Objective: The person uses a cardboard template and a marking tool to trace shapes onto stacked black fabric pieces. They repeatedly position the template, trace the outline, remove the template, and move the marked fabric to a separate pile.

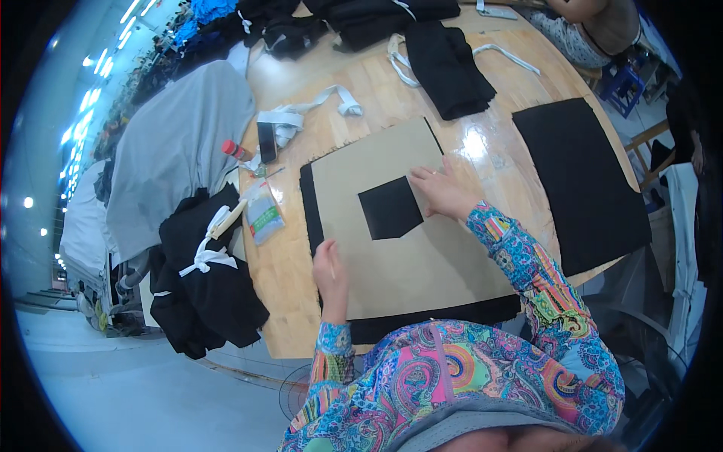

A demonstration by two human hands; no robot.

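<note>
A large tan pattern sheet [422, 273] lies over black cloth [310, 202], whose edges show at its left and lower sides. In the middle of the sheet is a black five-sided pocket shape [392, 209]; I cannot tell whether it is a cut-out or a piece lying on top. My right hand [446, 193] rests beside that shape with its fingers stretched out on the sheet. At the sheet's left edge my left hand [330, 276] has its fingers curled together; something thin and pale may be between them, too small to name.
A folded black cloth stack [580, 184] lies at the right, a black bundle [449, 69] farther back. Left of the sheet are a phone [267, 142], a red-capped bottle [237, 151], a plastic packet [263, 211] and tied black cloth [203, 282]. Another person [591, 30] sits at far right.
</note>
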